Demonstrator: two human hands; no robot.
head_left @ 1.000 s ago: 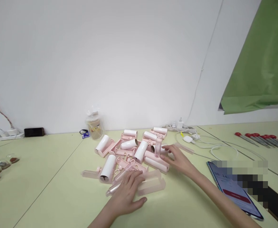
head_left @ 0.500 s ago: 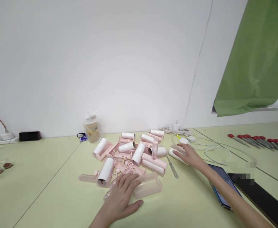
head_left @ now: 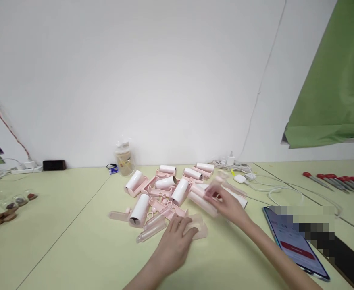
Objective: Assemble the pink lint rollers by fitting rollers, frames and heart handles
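Note:
My left hand has its fingers curled over a frosted see-through plastic cover at the near side of a pile of lint roller parts. Clear tubes lie just left of it. My right hand is closed on a pink see-through lint roller handle, blurred by motion, above the right part of the pile. Below that hand is a pink holder with a white roll. More white sticky rolls and pink holders lie jumbled to the left and behind.
A phone with a lit screen lies at the right, with a dark flat object beside it. White cables and a power strip are behind. Red-topped tools lie far right, a bagged cup by the wall.
My right hand has moved left from the white roll to the pile and taken hold of the pink handle, lifting it. My left hand has shifted right onto the cover. The view has turned slightly left.

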